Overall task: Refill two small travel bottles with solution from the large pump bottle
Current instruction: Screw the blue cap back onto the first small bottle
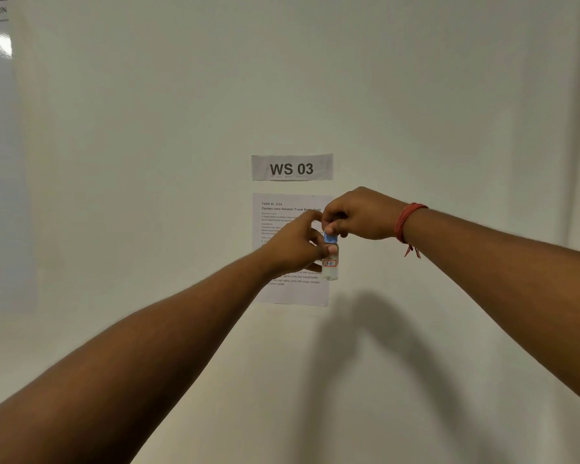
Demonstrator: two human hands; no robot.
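step: cap work on travel bottle (330, 262) — centre frame, held aloft | left hand (295, 244) grips body | right hand (355, 214) pinches blue cap (331, 238) | next: likely twist cap, keep bottle upright — tightening or loosening unclear

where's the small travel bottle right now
Head view, centre: the small travel bottle is held up between both hands, before the task sheet under the WS 03 sign.

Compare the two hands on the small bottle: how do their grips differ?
The left hand holds the travel bottle by its clear body; the right hand pinches the blue cap from above. Only the right wrist wears a red thread band. Both hold the bottle raised before the wall.
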